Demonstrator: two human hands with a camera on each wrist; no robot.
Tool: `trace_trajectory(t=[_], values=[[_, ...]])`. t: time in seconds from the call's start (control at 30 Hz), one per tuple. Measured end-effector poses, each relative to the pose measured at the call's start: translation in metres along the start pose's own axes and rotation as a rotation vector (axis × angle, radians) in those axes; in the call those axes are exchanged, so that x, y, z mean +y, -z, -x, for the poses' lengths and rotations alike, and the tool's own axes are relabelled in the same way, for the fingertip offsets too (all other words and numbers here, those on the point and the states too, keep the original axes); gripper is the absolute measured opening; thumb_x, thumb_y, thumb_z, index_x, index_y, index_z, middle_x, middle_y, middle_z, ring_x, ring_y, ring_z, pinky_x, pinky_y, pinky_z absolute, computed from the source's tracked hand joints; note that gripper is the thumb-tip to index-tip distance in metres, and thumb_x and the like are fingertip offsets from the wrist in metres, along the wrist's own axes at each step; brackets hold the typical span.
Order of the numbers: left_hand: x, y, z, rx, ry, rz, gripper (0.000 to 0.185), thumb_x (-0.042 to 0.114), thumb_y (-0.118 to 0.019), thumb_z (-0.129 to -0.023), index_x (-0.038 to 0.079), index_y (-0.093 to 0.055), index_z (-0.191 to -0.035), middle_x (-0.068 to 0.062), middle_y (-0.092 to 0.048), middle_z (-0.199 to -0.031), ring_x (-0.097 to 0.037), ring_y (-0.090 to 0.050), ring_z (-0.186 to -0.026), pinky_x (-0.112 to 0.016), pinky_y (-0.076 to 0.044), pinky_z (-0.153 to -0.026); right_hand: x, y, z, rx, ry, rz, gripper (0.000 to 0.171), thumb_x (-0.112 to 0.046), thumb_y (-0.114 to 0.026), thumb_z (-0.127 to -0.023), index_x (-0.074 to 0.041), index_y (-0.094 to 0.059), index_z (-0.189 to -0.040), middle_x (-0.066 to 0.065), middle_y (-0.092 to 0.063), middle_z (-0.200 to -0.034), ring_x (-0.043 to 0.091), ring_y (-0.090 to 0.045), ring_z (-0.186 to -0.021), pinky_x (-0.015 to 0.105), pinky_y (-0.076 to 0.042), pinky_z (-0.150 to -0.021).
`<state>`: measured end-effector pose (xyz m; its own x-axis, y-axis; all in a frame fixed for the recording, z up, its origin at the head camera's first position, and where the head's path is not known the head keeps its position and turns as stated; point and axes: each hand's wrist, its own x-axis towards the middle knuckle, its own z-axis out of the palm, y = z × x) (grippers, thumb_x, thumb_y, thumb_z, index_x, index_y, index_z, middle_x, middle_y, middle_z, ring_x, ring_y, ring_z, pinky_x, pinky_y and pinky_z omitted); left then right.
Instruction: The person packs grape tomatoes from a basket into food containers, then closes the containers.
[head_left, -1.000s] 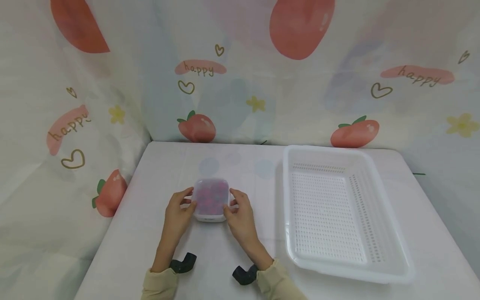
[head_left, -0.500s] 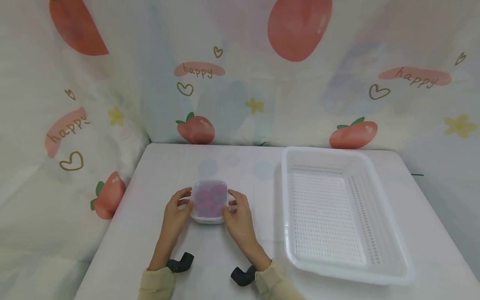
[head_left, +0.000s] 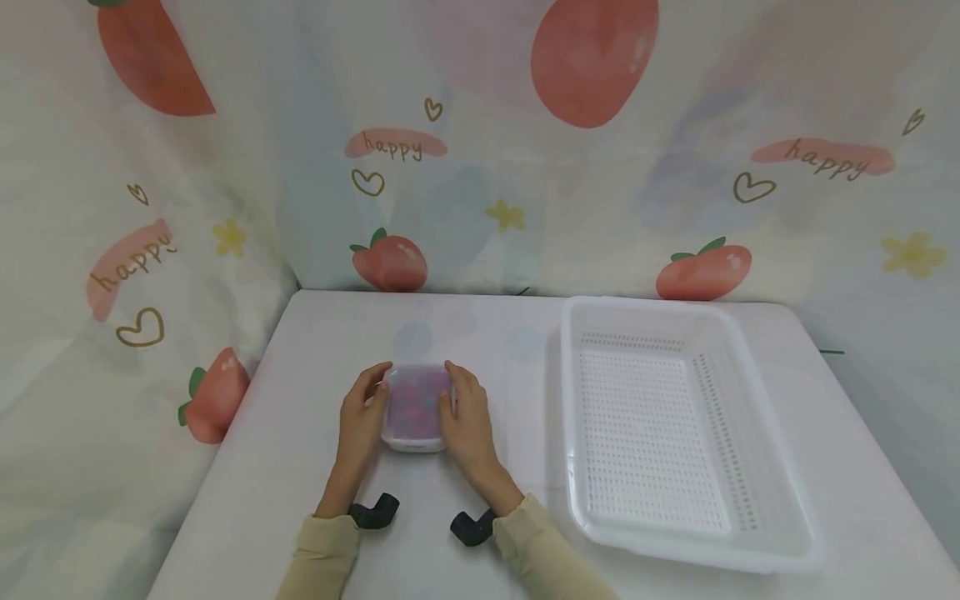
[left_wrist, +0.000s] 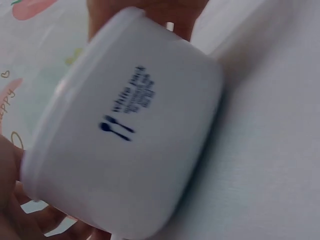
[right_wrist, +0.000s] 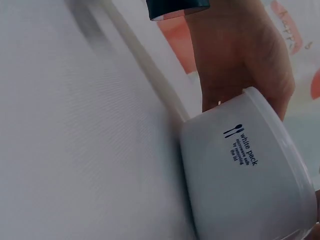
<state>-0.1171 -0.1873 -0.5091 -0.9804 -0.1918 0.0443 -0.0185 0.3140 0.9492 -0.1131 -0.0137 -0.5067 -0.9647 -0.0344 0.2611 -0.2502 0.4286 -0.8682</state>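
A white lidded food container stands on the table, pink and purplish pieces showing through its translucent lid. Dark print with a spoon and fork marks its near side, also readable on the container in the right wrist view. My left hand holds it from the left, fingers along that side and thumb near the lid's edge. From the right my right hand grips the opposite side, its thumb at the lid's right edge. Fingertips of both hands reach its far corners.
A large white perforated basket inside a rim takes up the right of the white-covered table. A printed curtain with strawberries hangs behind and at the left. Black wrist pieces sit by both cuffs.
Both hands have slid forward along the container's sides, fingertips now at its far corners and palms closer to it. The container has stayed nearly in place; the head view has shifted slightly.
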Motion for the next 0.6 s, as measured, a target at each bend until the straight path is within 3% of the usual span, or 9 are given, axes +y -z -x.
trace_trajectory(t=[0.27,0.6], values=[[-0.004,-0.011,0.005,0.087,-0.031,-0.007,0.034,0.018,-0.052,-0.109,0.019,-0.062,-0.142,-0.012,-0.061,-0.145,-0.032,-0.059,-0.128,-0.052,-0.05,-0.107,0.004,-0.004,0.003,0.008,0.06,0.12,0.045,-0.01,-0.05,-0.107,0.002,-0.049,-0.15,0.025,-0.056,-0.147,0.043,-0.054,-0.134,0.057,-0.048,-0.113],[-0.009,-0.016,0.008,0.099,-0.031,0.014,0.034,0.022,-0.05,-0.111,0.023,-0.06,-0.144,-0.009,-0.059,-0.148,-0.028,-0.057,-0.129,-0.048,-0.051,-0.105,0.008,-0.01,0.007,0.012,0.054,0.07,0.045,-0.011,-0.041,-0.111,0.002,-0.042,-0.154,0.026,-0.05,-0.15,0.044,-0.048,-0.134,0.059,-0.045,-0.112]])
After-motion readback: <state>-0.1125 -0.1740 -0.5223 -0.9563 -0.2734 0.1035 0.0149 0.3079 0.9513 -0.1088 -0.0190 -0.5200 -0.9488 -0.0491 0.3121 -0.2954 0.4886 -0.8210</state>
